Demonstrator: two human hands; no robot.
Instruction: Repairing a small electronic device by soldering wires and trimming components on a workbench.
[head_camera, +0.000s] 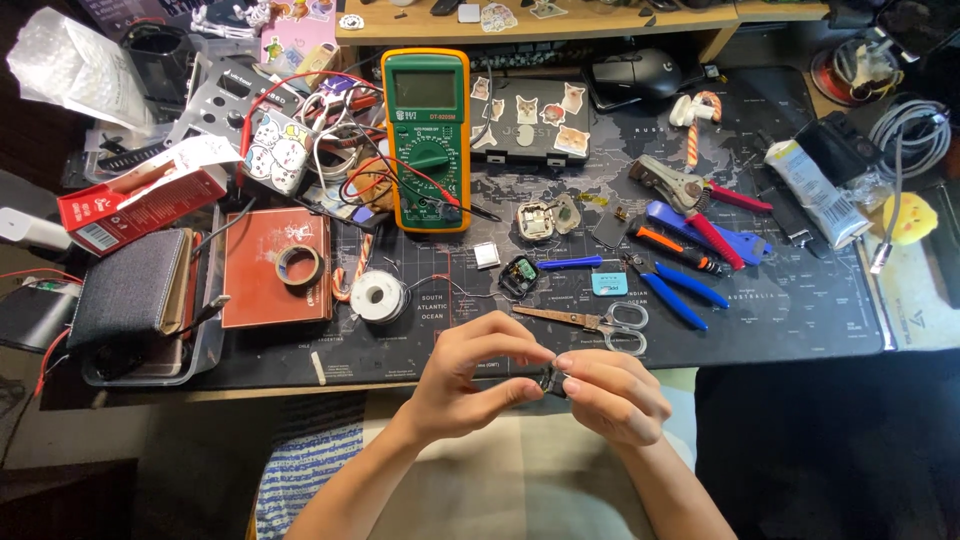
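Cluttered desk mat (780, 320), red carton (140, 200) far left, left hand (470, 375) and right hand (615, 395) pinching small dark part (553, 381)

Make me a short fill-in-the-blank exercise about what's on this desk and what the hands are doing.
1. Both hands, the left hand and the right hand, pinch one small dark part over the person's ____.
2. The multimeter has a green face and a ____ casing.
3. The roll of tape lies on a flat ____ box.
4. The scissors lie on the desk mat just beyond the ____ hand.

Missing words: lap; yellow; red; right
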